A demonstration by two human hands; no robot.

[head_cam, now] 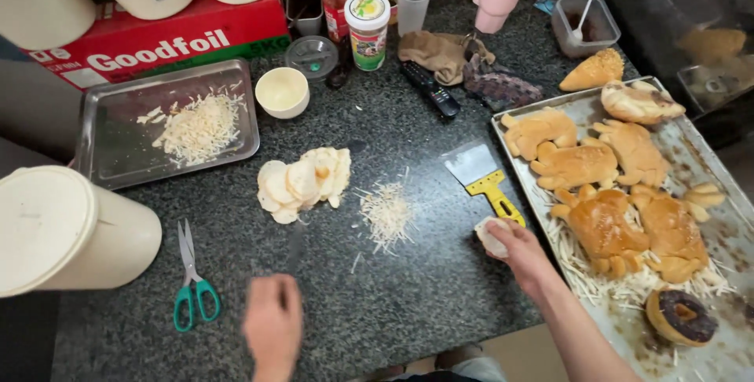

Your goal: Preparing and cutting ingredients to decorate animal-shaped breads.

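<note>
My right hand (pixel 518 252) rests on the dark speckled counter (pixel 424 280) beside the baking tray (pixel 732 242). Its fingers are closed on a small white lump of dough (pixel 490 236). My left hand (pixel 272 325) is low at the front, closed around a dark, blurred blade-like tool (pixel 295 247). The tool points up toward a pile of thin white dough rounds (pixel 303 182). A small heap of shredded cheese (pixel 385 213) lies between my hands. A scraper with a yellow handle (pixel 485 179) lies just above my right hand.
The baking tray holds several golden shaped breads (pixel 605 225), cheese shreds and a chocolate doughnut (pixel 680 316). At left are green scissors (pixel 192 288), a white bucket (pixel 63 229) and a metal tray (pixel 110 162) of shredded cheese. At the back are a white bowl (pixel 283 91), a remote (pixel 430 88), cups and bottles.
</note>
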